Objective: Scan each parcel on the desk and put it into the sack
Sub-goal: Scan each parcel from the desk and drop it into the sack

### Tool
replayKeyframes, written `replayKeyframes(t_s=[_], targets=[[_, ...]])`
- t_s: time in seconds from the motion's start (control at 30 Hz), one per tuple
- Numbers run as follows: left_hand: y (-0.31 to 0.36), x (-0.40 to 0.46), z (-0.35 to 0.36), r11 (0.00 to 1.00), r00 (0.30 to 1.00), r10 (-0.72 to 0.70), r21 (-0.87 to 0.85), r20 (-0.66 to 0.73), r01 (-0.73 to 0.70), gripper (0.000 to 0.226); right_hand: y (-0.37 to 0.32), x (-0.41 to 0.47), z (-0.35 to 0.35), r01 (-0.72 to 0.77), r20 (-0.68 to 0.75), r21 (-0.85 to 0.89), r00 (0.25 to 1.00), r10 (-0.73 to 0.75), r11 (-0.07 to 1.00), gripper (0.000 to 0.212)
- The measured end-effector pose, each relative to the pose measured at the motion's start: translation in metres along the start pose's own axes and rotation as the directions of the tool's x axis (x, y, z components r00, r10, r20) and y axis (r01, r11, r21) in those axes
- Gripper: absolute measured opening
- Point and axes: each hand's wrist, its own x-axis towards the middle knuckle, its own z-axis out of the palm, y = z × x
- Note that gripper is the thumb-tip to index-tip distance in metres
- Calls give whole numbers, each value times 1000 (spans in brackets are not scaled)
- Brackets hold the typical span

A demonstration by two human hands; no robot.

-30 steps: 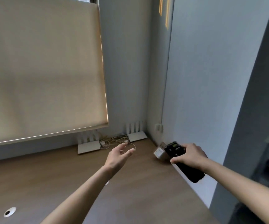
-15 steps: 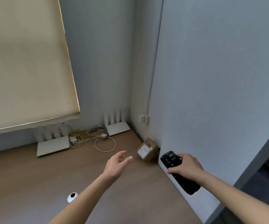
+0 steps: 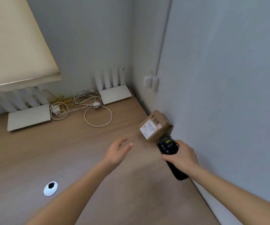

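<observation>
Okay, head view: parcel (image 3: 155, 126) sits at desk (image 3: 76, 151) right edge, against wall. Right hand (image 3: 182, 155) grips scanner (image 3: 169, 146), tip just beside parcel. Left hand (image 3: 118, 151) empty, fingers relaxed, over desk near parcel. Two routers, cables (image 3: 82, 106) along desk back edge.

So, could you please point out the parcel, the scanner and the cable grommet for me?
parcel (image 3: 159, 127): head view, on its brown top face.
scanner (image 3: 167, 144): head view, on its keypad end.
cable grommet (image 3: 50, 188): head view, on its white ring.
</observation>
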Motion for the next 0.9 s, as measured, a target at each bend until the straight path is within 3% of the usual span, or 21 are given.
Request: replayKeyframes(t_s=[0.27,0.5,0.63,0.9], targets=[[-9,107,52,998,999,-28,-64,27,30,67,26,93,49,95,-49,44,994,-93,994,61],[-4,169,83,989,997,-33,-144,71,42,65,39,133,71,201,-111,122,976,-188,972,85],[-1,183,93,972,994,-51,-223,94,71,58,39,139,77,213,-68,183,977,-203,960,90],[-16,168,91,945,988,-153,-296,-23,139,23,38,139,89,210,20,406,971,-239,890,79]])
